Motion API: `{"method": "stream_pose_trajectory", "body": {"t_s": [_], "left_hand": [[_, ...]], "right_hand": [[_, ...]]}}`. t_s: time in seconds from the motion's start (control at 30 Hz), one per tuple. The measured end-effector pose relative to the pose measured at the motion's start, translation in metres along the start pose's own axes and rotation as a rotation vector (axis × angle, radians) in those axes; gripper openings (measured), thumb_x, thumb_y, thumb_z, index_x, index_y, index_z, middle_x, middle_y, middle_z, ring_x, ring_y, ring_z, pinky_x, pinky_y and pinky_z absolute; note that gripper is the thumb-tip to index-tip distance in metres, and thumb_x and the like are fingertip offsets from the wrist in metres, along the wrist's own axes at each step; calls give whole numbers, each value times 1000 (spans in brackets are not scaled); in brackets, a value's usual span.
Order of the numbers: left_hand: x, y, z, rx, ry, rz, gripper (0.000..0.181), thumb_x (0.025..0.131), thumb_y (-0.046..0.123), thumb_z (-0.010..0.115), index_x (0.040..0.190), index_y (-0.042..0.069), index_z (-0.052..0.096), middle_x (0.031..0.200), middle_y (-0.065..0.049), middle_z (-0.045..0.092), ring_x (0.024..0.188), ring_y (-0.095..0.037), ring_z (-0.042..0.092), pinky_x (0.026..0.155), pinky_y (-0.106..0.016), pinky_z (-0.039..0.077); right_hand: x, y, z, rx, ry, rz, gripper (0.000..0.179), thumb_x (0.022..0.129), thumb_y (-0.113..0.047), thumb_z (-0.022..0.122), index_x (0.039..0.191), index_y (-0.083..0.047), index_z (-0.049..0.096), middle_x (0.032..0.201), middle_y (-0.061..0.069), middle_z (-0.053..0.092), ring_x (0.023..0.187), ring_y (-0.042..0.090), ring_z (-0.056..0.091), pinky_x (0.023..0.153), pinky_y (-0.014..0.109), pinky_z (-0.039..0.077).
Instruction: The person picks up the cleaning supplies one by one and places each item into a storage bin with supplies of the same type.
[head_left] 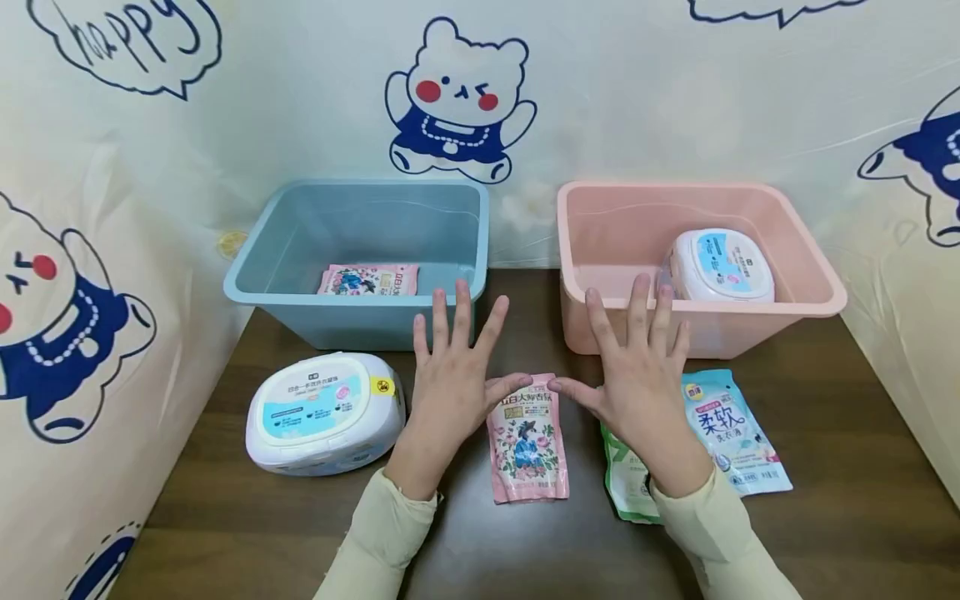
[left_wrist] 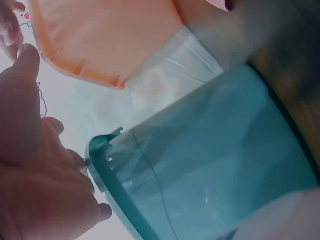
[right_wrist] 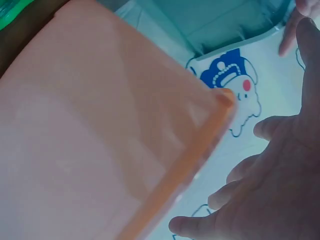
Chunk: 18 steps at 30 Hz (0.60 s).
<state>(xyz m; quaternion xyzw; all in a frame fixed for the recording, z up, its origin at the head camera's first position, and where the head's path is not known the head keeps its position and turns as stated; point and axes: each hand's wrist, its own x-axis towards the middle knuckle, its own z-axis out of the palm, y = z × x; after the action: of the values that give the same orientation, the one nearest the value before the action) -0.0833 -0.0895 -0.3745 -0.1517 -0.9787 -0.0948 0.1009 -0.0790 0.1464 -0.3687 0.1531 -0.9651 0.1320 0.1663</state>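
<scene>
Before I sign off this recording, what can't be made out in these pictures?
Head view: much of the green-and-white plastic pouch, behind the right hand and its wrist.
Head view: the lower edge of the pink floral plastic pouch inside the blue plastic bin, behind its front wall.
Left wrist view: the pale rounded shape, blurred, cut off by the frame.
Right wrist view: the bright green item, cut off by the corner.
</scene>
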Motion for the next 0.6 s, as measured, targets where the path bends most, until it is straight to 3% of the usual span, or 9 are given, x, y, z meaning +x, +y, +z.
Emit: {"method": "stream_pose_trajectory", "body": {"t_s": [0.23, 0.4, 0.6], "left_hand": [[-13, -16, -9, 19, -47, -6, 104, 86, 71, 61, 164, 33, 5, 167, -13, -15, 151, -40, -13, 118, -64, 0], [-17, -31, -24, 7, -76, -21, 100, 88, 72, 58, 164, 33, 7, 168, -14, -9, 151, -36, -18, 117, -65, 0], [-19, -49, -45, -16, -103, -21, 101, 87, 72, 59, 164, 33, 6, 168, -16, -6, 151, -39, -13, 116, -66, -1]], "right_hand": [[-17, -21, -1, 46, -32, 35, 128, 68, -57, 89, 164, -24, 11, 166, 17, -18, 149, 47, -16, 109, 77, 2], [-25, -33, 0, 65, -20, 19, 126, 68, -57, 89, 164, -23, 15, 167, 18, -14, 149, 48, -11, 108, 79, 7], [-30, -46, 1, 90, -41, 11, 120, 72, -58, 86, 163, -21, 17, 166, 20, -11, 150, 47, -9, 108, 78, 10]]}}
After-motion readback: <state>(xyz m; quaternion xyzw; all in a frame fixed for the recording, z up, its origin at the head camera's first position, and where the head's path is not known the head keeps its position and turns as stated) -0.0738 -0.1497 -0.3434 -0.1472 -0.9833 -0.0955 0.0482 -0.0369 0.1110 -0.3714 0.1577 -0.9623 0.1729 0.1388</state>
